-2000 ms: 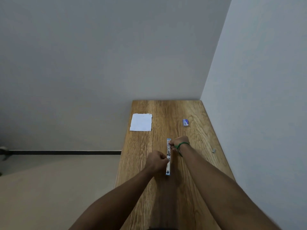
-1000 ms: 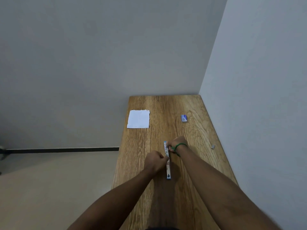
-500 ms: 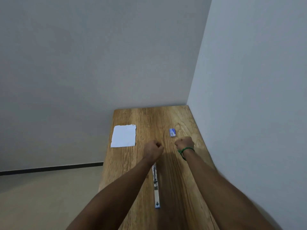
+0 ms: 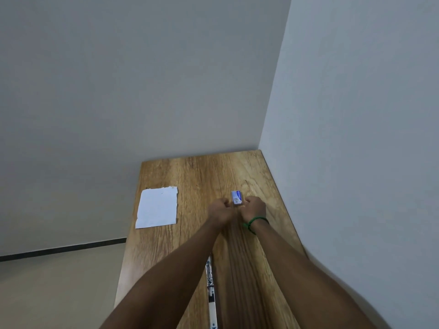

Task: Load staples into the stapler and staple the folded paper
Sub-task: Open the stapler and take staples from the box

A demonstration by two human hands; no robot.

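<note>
A small blue-and-white staple box (image 4: 237,197) lies on the far right part of the wooden table (image 4: 199,172). My left hand (image 4: 219,210) is curled just left of the box, a small gap apart. My right hand (image 4: 254,206), with a green band on the wrist, has its fingertips against the box's near right corner; whether they grip it is unclear. The stapler (image 4: 211,293) lies opened out flat in a long strip near the table's front, partly under my left forearm. The folded white paper (image 4: 158,207) rests at the left side.
The table stands in a room corner, with a grey wall right behind it and another along its right edge. Its left edge drops to a beige floor (image 4: 59,286).
Both hands have let go of the opened stapler and moved forward to the staple box. The stapler stays flat on the table. The camera view has tilted and shifted.
</note>
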